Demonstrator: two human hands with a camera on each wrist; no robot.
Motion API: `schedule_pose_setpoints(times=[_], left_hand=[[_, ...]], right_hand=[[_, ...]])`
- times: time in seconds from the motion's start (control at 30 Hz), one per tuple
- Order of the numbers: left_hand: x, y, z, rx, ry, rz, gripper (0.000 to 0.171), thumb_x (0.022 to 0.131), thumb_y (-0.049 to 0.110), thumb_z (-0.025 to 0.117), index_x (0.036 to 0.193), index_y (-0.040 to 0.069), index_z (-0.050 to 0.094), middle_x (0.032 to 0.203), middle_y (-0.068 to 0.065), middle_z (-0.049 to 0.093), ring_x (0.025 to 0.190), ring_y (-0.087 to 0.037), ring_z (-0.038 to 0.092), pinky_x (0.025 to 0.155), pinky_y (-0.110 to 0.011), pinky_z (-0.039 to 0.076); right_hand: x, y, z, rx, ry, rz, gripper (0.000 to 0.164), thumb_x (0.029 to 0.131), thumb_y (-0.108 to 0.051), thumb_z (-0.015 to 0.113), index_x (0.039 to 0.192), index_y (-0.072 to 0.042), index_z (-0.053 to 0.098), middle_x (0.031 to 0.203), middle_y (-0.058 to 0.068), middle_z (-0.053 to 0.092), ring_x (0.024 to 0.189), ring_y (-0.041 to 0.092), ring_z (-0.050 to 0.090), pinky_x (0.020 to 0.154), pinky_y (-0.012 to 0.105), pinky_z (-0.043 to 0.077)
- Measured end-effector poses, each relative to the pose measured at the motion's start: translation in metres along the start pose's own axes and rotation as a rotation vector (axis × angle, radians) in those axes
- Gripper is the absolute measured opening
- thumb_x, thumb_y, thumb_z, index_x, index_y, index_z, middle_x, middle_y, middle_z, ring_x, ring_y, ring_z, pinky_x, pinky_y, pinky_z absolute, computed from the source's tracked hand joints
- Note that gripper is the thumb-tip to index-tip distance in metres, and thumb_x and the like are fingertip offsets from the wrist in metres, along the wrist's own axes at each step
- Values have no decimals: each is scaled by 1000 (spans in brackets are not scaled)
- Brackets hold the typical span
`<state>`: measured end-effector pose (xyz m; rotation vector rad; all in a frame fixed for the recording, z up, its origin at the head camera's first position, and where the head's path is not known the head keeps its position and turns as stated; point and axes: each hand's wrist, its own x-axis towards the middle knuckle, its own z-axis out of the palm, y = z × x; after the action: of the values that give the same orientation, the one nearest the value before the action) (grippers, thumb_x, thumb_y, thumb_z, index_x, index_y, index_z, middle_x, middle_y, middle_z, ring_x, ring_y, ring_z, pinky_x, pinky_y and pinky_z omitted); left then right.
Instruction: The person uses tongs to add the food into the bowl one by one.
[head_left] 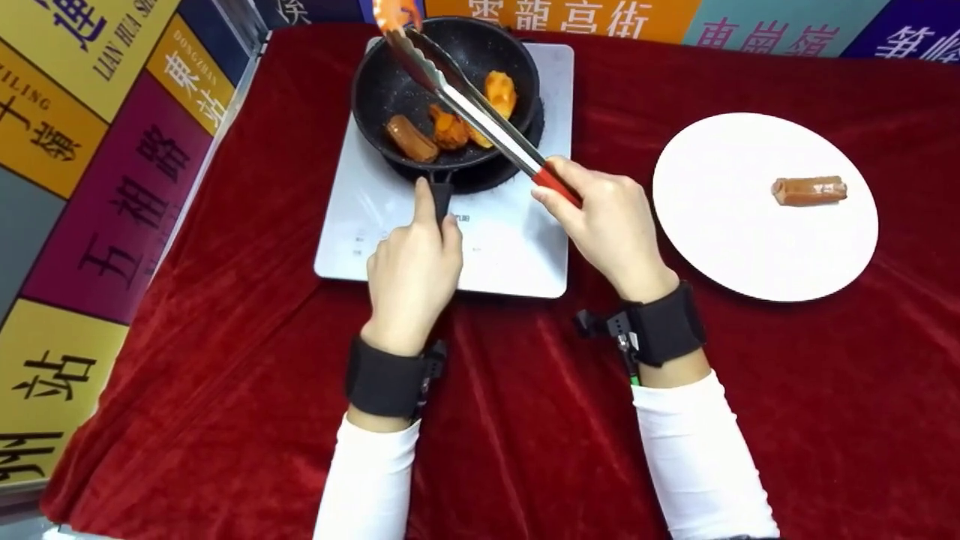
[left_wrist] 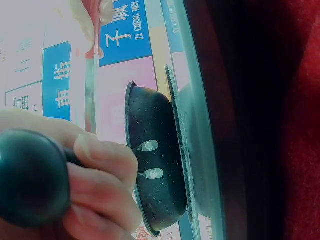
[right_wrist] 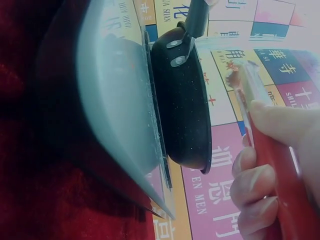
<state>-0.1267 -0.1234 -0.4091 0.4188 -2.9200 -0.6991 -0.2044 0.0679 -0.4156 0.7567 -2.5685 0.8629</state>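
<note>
My left hand (head_left: 416, 266) grips the black handle (head_left: 443, 199) of a frying pan (head_left: 379, 94), with the forefinger stretched along it. In my right hand (head_left: 611, 217) are metal tongs (head_left: 480, 112) with red grips. The tongs reach over the pan, and their tips hold an orange-pink piece of food (head_left: 397, 13) above its far edge. Inside the pan lie a brown sausage piece (head_left: 412, 139), a dark orange chunk (head_left: 448, 127) and a yellow-orange piece (head_left: 500, 91) partly behind the tongs. In the left wrist view the fingers (left_wrist: 107, 160) wrap the handle.
The pan sits over a white flat cooktop (head_left: 517, 259) on a red velvet cloth (head_left: 225, 360). To the right stands a white plate (head_left: 712, 195) with one sausage piece (head_left: 810, 190). Colourful lettered panels (head_left: 142, 180) border the left side and back.
</note>
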Motion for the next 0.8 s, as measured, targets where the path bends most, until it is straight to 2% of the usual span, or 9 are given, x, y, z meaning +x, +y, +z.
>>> schedule_pose_setpoints(times=[0.13,0.3,0.43,0.8], left_hand=[[0,1,-1,6,-2,-2,58,95,37,36,146,12,27,74,-10,67,56,-26,59,48,-43,43],[0,1,-1,11,8,1,57,95,36,37,145,12,28,72,-9,66,56,-26,58,49,-43,43],[-1,0,-1,10,16,5,57,94,35,37,145,12,29,68,-9,64,55,-26,57,49,-43,43],[-1,0,-1,14,9,-7,57,95,37,37,145,12,29,74,-11,66,60,-29,60,51,-45,44]], right_hand=[[1,1,1,-37,-40,11,31,87,-41,59,106,-17,65,69,4,59,56,22,48,55,33,36],[0,2,4,-42,-79,36,31,86,-42,60,106,-19,66,69,2,59,58,22,50,57,35,38],[0,2,4,-62,-101,52,30,86,-43,60,106,-21,66,70,0,60,60,22,53,57,37,40],[-1,-4,-4,-98,-147,74,33,85,-43,62,109,-21,66,78,4,65,63,26,56,59,39,43]])
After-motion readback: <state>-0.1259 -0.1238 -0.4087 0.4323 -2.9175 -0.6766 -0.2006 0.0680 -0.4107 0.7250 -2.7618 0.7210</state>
